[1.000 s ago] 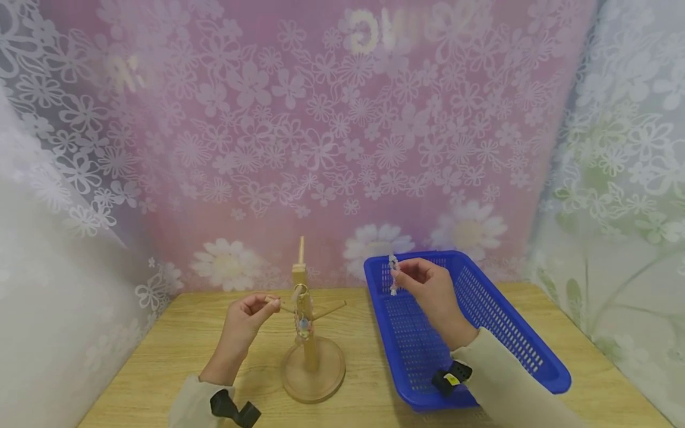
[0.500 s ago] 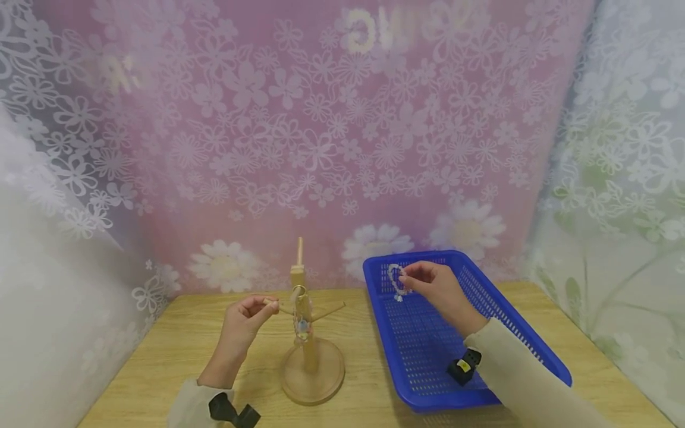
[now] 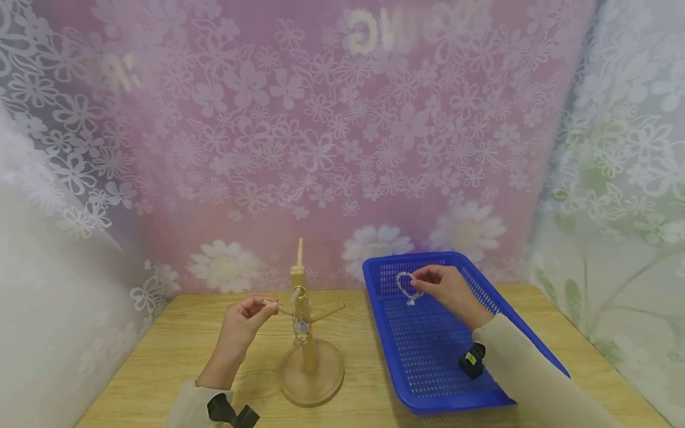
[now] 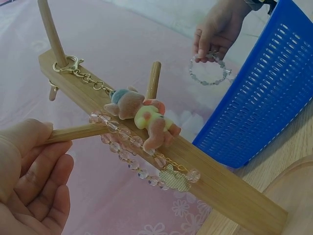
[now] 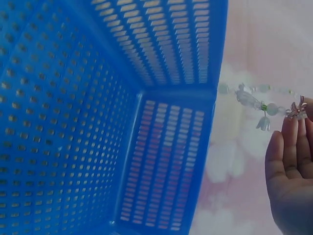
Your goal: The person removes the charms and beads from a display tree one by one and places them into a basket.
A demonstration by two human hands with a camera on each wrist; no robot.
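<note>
A bracelet of clear and pale beads (image 5: 248, 98) hangs in the air from the fingers of the right hand (image 3: 445, 291). This grip is narrow, thumb and fingers pinching the beads at one side of the loop; a small flower-like charm dangles from the strand. In the head view the bracelet shows against the far left part of a blue plastic basket (image 3: 384, 342); in the right wrist view it is past the basket's rim, not touching it.

The left hand (image 3: 242, 326) has its grip closed on the end of a wooden peg (image 4: 80, 132), thumb on one side and fingers on the other. That peg juts from the upright post of a wooden stand (image 3: 310, 358) with a round base. A strand of pink, clear beads (image 4: 124, 134) is looped over the same peg, close to the post, with a pale gold charm (image 4: 175, 179) at its lower end. A gold ring (image 4: 72, 64) goes round an upper peg, and its chain leads to a small plush figure (image 4: 144, 118) lying against the post.

Stand and basket rest apart on a wood-grain table (image 3: 155, 356), the basket to the right. Behind hangs a pink flowered curtain (image 3: 332, 148). Both wrists carry black mounts (image 3: 472, 361) over pale sleeves (image 3: 527, 362).
</note>
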